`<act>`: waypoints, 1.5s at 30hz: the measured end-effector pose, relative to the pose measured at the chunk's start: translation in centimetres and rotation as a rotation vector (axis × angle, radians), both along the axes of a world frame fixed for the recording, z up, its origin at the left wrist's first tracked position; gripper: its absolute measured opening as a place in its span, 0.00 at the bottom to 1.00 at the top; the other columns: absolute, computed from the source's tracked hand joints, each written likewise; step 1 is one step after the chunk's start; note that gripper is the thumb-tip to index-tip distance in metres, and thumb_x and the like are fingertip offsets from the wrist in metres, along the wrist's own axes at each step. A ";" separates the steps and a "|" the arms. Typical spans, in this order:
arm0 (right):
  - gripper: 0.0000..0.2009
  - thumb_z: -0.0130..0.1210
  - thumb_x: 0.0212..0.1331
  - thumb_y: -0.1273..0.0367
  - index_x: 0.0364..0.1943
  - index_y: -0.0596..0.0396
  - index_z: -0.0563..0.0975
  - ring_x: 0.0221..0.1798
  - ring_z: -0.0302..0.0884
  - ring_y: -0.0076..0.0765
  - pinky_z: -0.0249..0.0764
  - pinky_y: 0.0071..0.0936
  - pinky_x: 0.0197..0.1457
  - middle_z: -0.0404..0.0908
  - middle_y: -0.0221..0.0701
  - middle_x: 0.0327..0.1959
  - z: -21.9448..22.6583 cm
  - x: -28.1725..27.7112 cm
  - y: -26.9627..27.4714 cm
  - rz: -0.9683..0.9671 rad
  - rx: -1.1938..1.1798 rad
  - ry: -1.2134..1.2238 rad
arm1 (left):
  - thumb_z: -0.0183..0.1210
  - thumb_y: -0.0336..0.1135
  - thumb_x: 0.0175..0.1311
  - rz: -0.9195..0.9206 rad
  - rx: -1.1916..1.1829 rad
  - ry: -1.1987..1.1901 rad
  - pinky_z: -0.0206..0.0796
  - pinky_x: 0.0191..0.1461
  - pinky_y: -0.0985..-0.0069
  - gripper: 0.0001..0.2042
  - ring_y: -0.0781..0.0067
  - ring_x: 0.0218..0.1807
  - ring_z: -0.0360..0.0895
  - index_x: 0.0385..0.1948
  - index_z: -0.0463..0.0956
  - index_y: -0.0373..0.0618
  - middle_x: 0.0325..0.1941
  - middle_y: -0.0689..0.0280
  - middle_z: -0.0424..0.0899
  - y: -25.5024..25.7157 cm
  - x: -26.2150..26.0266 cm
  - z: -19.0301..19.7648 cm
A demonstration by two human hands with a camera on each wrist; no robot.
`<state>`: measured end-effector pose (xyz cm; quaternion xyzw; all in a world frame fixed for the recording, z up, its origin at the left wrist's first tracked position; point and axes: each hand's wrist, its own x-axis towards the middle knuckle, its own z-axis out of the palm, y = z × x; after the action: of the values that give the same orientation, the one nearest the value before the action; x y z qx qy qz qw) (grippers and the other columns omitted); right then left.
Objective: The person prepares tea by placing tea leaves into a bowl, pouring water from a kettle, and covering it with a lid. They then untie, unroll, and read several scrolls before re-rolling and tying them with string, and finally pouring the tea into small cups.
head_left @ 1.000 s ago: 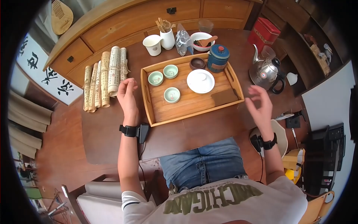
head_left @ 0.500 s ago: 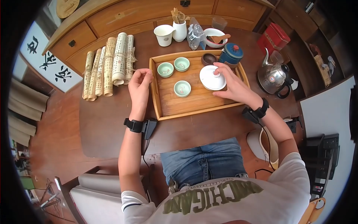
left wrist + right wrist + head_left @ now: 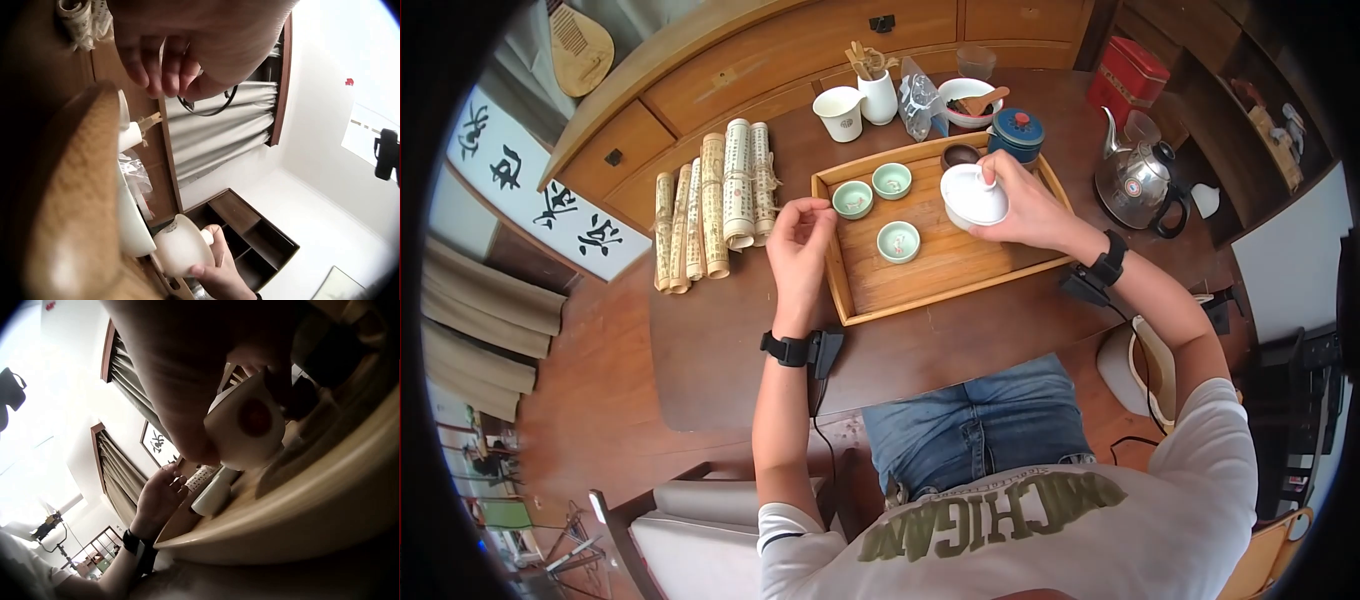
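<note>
A white gaiwan [image 3: 968, 200] with its lid on is held in my right hand [image 3: 1035, 208] above the right half of the wooden tray [image 3: 880, 288]. Fingers press at the lid's knob while the thumb grips near the rim. The gaiwan [image 3: 184, 250] leans over toward the left. My left hand [image 3: 798, 250] hovers by the tray's left edge, fingers loosely curled around nothing. Three pale green teacups stand on the tray: one front [image 3: 898, 243], one back left [image 3: 853, 199], one beside it [image 3: 891, 180].
Behind the gaiwan are a dark brown cup [image 3: 958, 154] and a blue canister [image 3: 1017, 136]. A steel kettle [image 3: 1135, 190] stands to the right, paper scrolls [image 3: 712, 205] to the left. A white pitcher [image 3: 838, 115] and a bowl with a wooden scoop [image 3: 970, 103] line the back.
My right hand came in from the right of the tray, took hold of the gaiwan, lifted it and tilted it leftward. The left hand stays near the tray's left edge.
</note>
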<state>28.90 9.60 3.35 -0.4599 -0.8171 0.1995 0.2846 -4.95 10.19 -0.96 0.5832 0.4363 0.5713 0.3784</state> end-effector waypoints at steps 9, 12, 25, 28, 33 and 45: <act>0.30 0.74 0.45 0.65 0.46 0.49 0.62 0.57 0.74 0.49 0.72 0.39 0.60 0.73 0.42 0.53 5.8 -0.4 -2.0 -0.021 -0.141 0.049 | 0.76 0.34 0.54 -0.251 0.270 0.520 0.65 0.73 0.60 0.40 0.60 0.71 0.71 0.69 0.64 0.43 0.69 0.57 0.74 -2.8 7.6 7.8; 0.30 0.73 0.45 0.62 0.47 0.49 0.63 0.57 0.77 0.52 0.74 0.41 0.56 0.75 0.46 0.53 5.7 -0.4 -1.9 -0.034 -0.066 0.064 | 0.79 0.36 0.50 -0.343 0.205 0.498 0.61 0.76 0.58 0.49 0.56 0.75 0.67 0.74 0.56 0.41 0.72 0.52 0.70 -1.7 8.9 8.8; 0.31 0.74 0.44 0.61 0.48 0.51 0.65 0.55 0.79 0.51 0.76 0.40 0.55 0.77 0.46 0.52 6.8 -0.3 -2.5 -0.097 -0.112 0.090 | 0.83 0.34 0.40 -0.413 0.204 0.459 0.65 0.74 0.57 0.62 0.50 0.71 0.73 0.77 0.44 0.40 0.68 0.45 0.72 -0.5 13.3 7.1; 0.31 0.74 0.46 0.61 0.49 0.52 0.65 0.56 0.79 0.50 0.76 0.40 0.56 0.77 0.45 0.53 6.9 -0.7 -2.4 -0.078 -0.055 0.075 | 0.82 0.32 0.42 -0.355 0.225 0.369 0.70 0.69 0.58 0.62 0.51 0.67 0.77 0.77 0.41 0.42 0.66 0.46 0.74 -0.3 13.9 6.1; 0.33 0.73 0.51 0.58 0.56 0.55 0.67 0.58 0.79 0.48 0.76 0.40 0.60 0.78 0.45 0.56 7.1 -0.2 -1.8 -0.004 0.025 0.068 | 0.81 0.31 0.44 -0.310 0.234 0.251 0.73 0.67 0.58 0.61 0.50 0.66 0.77 0.76 0.38 0.45 0.63 0.45 0.74 -0.2 14.3 5.5; 0.17 0.69 0.57 0.61 0.45 0.57 0.84 0.50 0.79 0.39 0.74 0.33 0.57 0.83 0.33 0.40 8.6 0.4 -1.3 -0.071 0.262 -0.048 | 0.79 0.29 0.46 -0.306 0.322 0.230 0.75 0.65 0.58 0.57 0.48 0.63 0.81 0.74 0.41 0.40 0.60 0.45 0.79 -0.3 14.5 5.7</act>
<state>29.27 8.27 11.92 -0.4522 -0.8260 0.0699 0.3292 9.53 9.87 4.69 0.7565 0.2866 0.4992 0.3105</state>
